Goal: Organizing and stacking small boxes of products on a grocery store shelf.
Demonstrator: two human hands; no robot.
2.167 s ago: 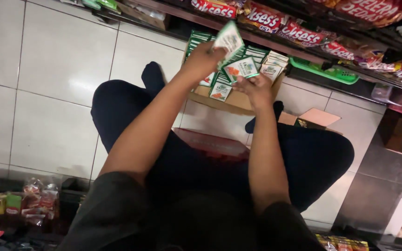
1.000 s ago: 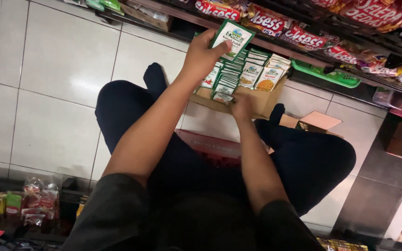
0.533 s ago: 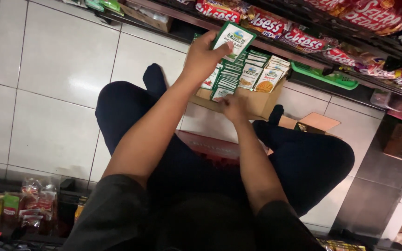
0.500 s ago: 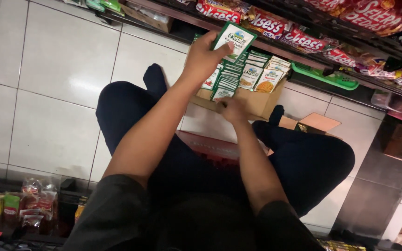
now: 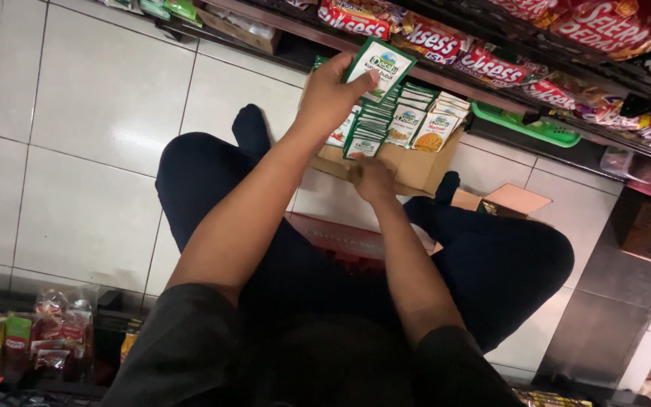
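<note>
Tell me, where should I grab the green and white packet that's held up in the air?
Probably by its bare right edge or top right corner, coming from the right. The green and white packet is flat and thin, tilted, and the left hand already pinches its lower left side. A thumb on the front and fingers behind should suit it.
</note>
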